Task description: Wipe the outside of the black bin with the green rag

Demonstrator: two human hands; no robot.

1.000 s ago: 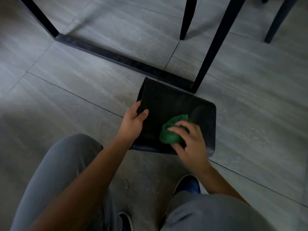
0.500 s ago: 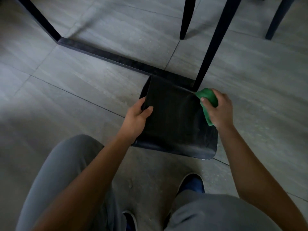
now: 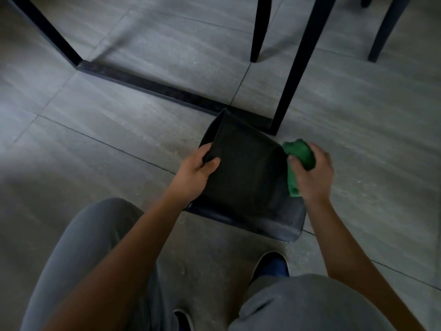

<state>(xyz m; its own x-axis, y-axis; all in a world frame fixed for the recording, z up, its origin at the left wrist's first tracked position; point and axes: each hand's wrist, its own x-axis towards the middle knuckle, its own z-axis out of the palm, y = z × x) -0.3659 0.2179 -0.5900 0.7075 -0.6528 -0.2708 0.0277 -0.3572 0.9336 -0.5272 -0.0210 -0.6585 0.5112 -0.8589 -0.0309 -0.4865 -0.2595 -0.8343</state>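
Note:
The black bin [image 3: 245, 177] lies tipped on the grey tiled floor, one flat side facing up. My left hand [image 3: 198, 170] grips its left edge, thumb on the upper face. My right hand [image 3: 310, 173] is closed around the crumpled green rag [image 3: 298, 154], which presses against the bin's right side; a strip of rag hangs down along that side below my thumb.
A black metal table frame bar [image 3: 148, 84] runs across the floor just behind the bin, with a leg [image 3: 293, 75] standing at the bin's far right corner. More dark chair legs [image 3: 259, 29] stand further back. My knees and shoes [image 3: 272, 266] are below the bin.
My right hand carried the rag from the bin's top face to its right side, then slid slightly down along it. The left hand kept its hold on the left edge.

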